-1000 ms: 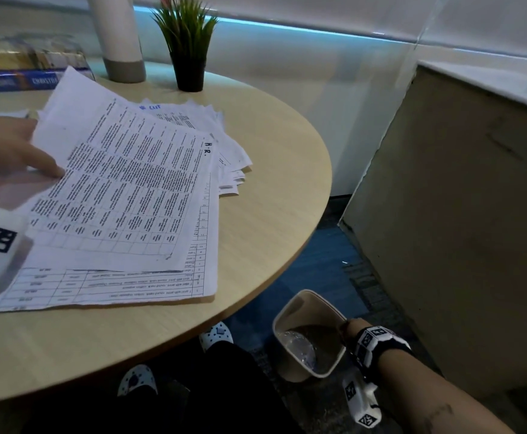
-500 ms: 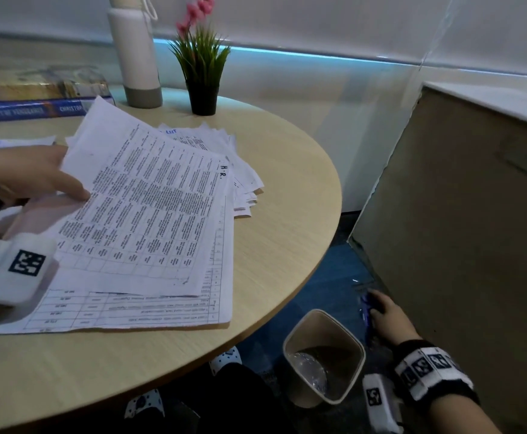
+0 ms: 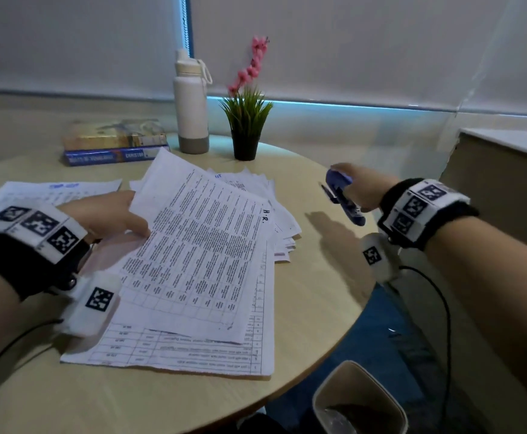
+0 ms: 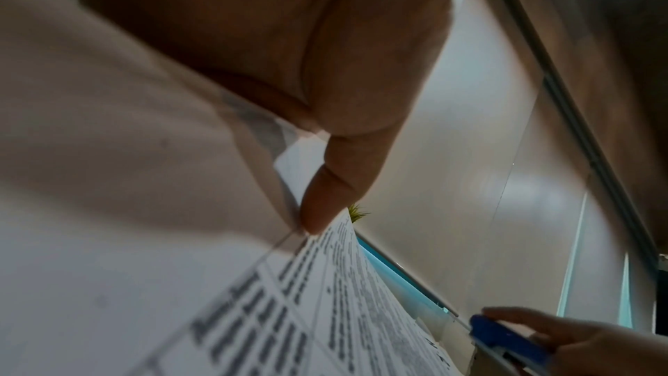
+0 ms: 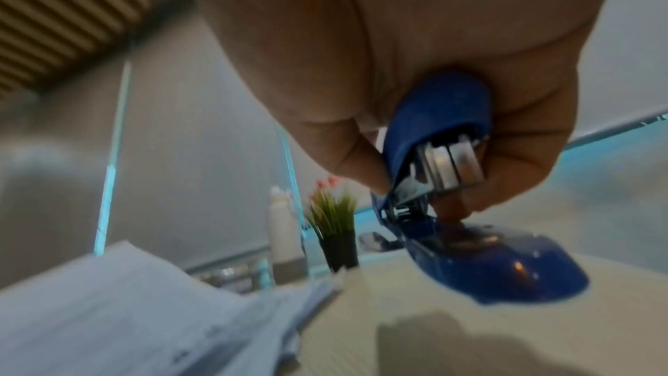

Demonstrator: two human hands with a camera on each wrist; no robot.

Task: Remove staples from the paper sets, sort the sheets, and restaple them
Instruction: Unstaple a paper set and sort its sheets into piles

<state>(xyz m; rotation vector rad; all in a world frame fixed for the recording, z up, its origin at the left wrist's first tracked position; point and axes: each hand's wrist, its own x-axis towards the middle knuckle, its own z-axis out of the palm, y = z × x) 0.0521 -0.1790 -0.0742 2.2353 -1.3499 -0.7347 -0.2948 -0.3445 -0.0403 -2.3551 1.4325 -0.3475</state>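
Holding stapler point(image 3: 343, 195) clamped in right hand point(image 3: 360, 191) over tabletop's point(image 3: 318, 292) right edge; left hand point(image 3: 111, 214) pinched sheets point(image 3: 199, 255), light, floppy, best gripped near a corner.

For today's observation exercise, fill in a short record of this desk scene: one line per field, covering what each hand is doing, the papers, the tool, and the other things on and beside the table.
Left hand: left hand pinches the top sheet at its edge
Right hand: right hand grips the blue stapler above the table
Papers: printed sheets fanned in a loose pile; the top one is marked "H.R."
Back of table: water bottle, potted plant, stacked books
On the floor: waste bin by the table's edge
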